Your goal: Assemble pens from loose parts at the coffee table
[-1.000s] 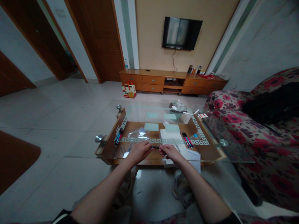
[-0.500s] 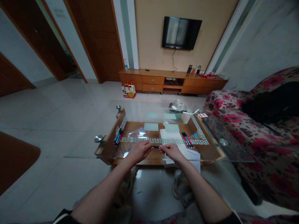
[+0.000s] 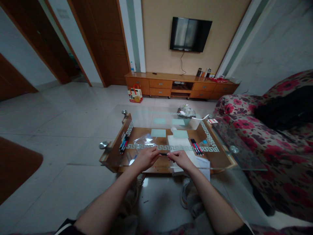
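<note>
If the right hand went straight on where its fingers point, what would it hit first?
Probably the left hand: the right hand points across toward it, with the dark pen they both hold in between. Depth is hard to judge from one view.

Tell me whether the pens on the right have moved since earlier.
No; the right-side pens lie across the same stretch of patterned border, with no visible shift either way.

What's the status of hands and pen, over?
Left hand and right hand gripping opposite ends of dark pen. Pen roughly level over glass table. Pen bundles lie either side, apart from hands.
</note>
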The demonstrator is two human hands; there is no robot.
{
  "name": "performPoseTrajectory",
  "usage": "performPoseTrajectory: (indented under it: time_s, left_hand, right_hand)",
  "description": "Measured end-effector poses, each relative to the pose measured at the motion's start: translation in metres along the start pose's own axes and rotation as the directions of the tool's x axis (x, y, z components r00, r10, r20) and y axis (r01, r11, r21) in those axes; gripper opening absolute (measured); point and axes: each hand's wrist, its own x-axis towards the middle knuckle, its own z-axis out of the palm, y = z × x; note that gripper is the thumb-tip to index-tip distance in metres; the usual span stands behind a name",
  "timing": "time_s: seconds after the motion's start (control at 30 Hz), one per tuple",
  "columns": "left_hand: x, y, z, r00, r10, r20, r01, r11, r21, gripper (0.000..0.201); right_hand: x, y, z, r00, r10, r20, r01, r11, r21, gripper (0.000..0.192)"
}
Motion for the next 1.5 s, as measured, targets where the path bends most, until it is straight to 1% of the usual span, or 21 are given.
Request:
performPoseTrajectory:
  time_s: [0.3,0.47,0.67,0.77,0.87,0.93,1.1,1.2,1.3,1.37,1.5]
  left_hand:
    - [-0.001,-0.002,0.005,1.000,-0.013,0.005,0.013,1.000,-0.017,0.029]
    - [-0.001,-0.003,0.005,1.000,-0.011,0.005,0.011,1.000,-0.014,0.031]
    - [-0.002,-0.003,0.006,0.999,-0.023,0.034,0.024,1.000,-0.010,0.032]
    - [-0.002,-0.003,0.005,0.999,-0.038,0.037,0.038,0.999,-0.015,0.033]
    - [-0.002,-0.002,0.005,0.998,-0.045,0.034,0.046,0.999,-0.023,0.033]
    - [-0.002,-0.002,0.005,0.998,-0.052,0.029,0.053,0.998,-0.021,0.033]
    - [-0.002,-0.003,0.003,0.998,-0.062,0.017,0.062,0.998,-0.027,0.032]
    - [-0.003,-0.004,0.004,0.998,-0.058,0.006,0.058,0.997,-0.056,0.030]
    - [-0.003,-0.004,0.005,0.999,-0.052,-0.002,0.052,0.996,-0.066,0.030]
    - [-0.003,-0.004,0.005,0.999,-0.050,-0.001,0.049,0.997,-0.062,0.032]
    - [-0.003,-0.005,0.006,0.999,-0.039,0.003,0.039,0.997,-0.060,0.032]
  right_hand:
    - [0.001,0.004,-0.002,0.997,-0.073,0.018,0.074,0.995,-0.066,0.044]
    - [-0.001,-0.003,-0.004,0.992,-0.125,-0.004,0.124,0.986,-0.109,0.041]
    - [-0.003,-0.009,-0.005,0.985,-0.170,0.005,0.169,0.974,-0.149,0.038]
    - [-0.003,-0.008,-0.004,0.983,-0.183,-0.008,0.180,0.974,-0.135,0.033]
    - [-0.003,-0.008,-0.003,0.984,-0.176,-0.036,0.173,0.981,-0.083,0.027]
    - [-0.002,-0.008,-0.001,0.984,-0.174,-0.045,0.172,0.984,-0.054,0.026]
    - [-0.001,-0.007,0.002,0.991,-0.106,-0.080,0.105,0.994,-0.019,0.035]
    - [0.000,-0.005,0.002,0.998,-0.029,-0.057,0.028,1.000,-0.008,0.042]
    - [0.001,-0.005,0.002,0.998,0.057,-0.036,-0.056,0.998,0.041,0.050]
    - [0.000,-0.007,0.002,0.995,0.094,-0.038,-0.092,0.994,0.059,0.051]
    - [-0.003,-0.013,0.003,0.992,0.119,-0.043,-0.117,0.992,0.039,0.051]
